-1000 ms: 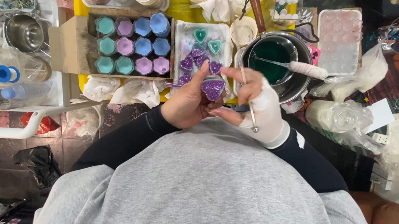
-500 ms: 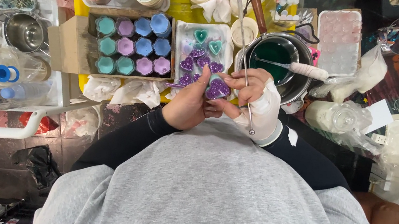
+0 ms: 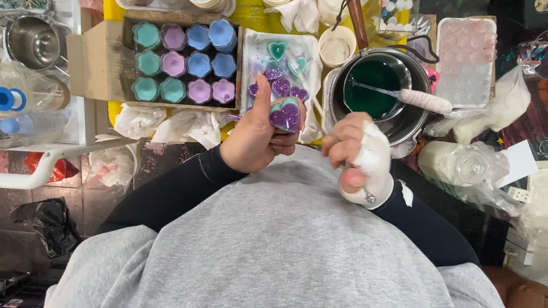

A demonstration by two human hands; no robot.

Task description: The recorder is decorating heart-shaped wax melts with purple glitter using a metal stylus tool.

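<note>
While left hand (image 3: 256,141) clasps purple heart mould (image 3: 285,115), right hand (image 3: 358,154) fisted round thin tool (image 3: 368,196), beside green pot (image 3: 377,93)

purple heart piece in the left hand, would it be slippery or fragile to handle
The purple heart piece looks small and glossy, so probably light and a bit slick. The left hand pinches it at the fingertips, hinting it is rigid. It seems wax-like, so perhaps chips if dropped.
</note>
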